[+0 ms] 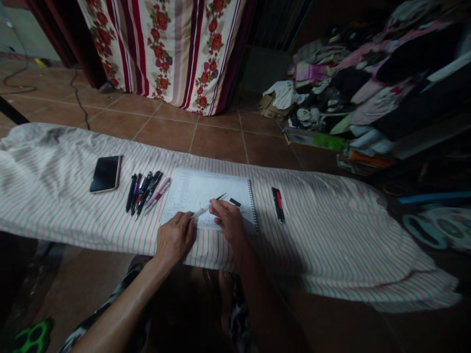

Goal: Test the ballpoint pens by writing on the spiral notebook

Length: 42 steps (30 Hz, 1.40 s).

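Over an open spiral notebook (217,182) with writing on its pages, both my hands are closed on a disassembled-looking pen (200,212). My left hand (175,238) grips one end of its pale barrel, low on the page. The fingertips of my right hand (228,219) pinch the other end, and a thin dark tip sticks out beyond them. Just past those fingers a short black piece (235,202), perhaps a grip or cap, lies on the paper. Whether the pale and dark parts are joined is hidden by my right fingers.
Several pens (144,192) lie in a row left of the notebook, beside a dark-screened phone (106,174). Two more pens (278,205) are on the right. A striped cloth (331,235) covers the narrow surface. Piled clothes (331,83) and a floral curtain (162,49) stand beyond.
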Tool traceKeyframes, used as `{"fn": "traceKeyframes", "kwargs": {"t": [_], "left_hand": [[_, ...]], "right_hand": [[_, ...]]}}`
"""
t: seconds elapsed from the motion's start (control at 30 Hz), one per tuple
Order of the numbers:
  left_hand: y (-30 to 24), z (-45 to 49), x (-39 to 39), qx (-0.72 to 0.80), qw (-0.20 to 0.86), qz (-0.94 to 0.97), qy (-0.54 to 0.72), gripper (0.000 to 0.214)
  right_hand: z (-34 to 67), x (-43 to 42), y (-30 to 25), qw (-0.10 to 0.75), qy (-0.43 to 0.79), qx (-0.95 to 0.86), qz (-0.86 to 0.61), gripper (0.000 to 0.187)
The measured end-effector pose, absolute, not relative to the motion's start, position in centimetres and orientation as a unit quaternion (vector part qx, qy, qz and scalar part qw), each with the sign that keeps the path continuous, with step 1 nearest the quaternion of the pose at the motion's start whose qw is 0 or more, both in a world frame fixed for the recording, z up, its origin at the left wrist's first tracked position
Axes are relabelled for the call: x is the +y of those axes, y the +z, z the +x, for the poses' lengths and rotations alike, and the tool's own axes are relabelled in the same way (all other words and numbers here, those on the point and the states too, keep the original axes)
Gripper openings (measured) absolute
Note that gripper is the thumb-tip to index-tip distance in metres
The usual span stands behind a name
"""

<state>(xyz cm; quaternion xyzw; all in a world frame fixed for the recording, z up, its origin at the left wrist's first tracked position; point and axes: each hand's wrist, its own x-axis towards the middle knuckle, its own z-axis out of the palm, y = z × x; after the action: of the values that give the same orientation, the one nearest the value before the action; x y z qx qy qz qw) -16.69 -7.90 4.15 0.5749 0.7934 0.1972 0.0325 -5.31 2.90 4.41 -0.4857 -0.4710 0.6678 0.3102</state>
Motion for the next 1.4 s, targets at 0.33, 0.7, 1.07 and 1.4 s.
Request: {"fn": "traceKeyframes", "kwargs": {"t": [0.33, 0.7, 1.07, 1.4], "left_hand": [[4.3, -17.0, -8.2, 0.796, 0.034, 0.575, 0.185, 0.03], [4.3, -17.8, -8.7, 0.802, 0.036, 0.565, 0.188, 0.03], [3.9, -18.2, -8.9, 0.794, 0.032, 0.573, 0.201, 0.029], [3.7, -18.2, -8.5, 0.794, 0.028, 0.572, 0.204, 0.029]], "right_hand": [[-5.5, 3.4, 4.6, 0.34, 0.652, -0.453, -0.504, 0.027], [-6.6, 3.9, 3.3, 0.361, 0.626, -0.468, -0.508, 0.026], [-7.9, 3.5, 1.7, 0.375, 0.656, -0.436, -0.489, 0.016], [-8.0, 3.1, 1.1, 0.402, 0.671, -0.414, -0.466, 0.022]]}}
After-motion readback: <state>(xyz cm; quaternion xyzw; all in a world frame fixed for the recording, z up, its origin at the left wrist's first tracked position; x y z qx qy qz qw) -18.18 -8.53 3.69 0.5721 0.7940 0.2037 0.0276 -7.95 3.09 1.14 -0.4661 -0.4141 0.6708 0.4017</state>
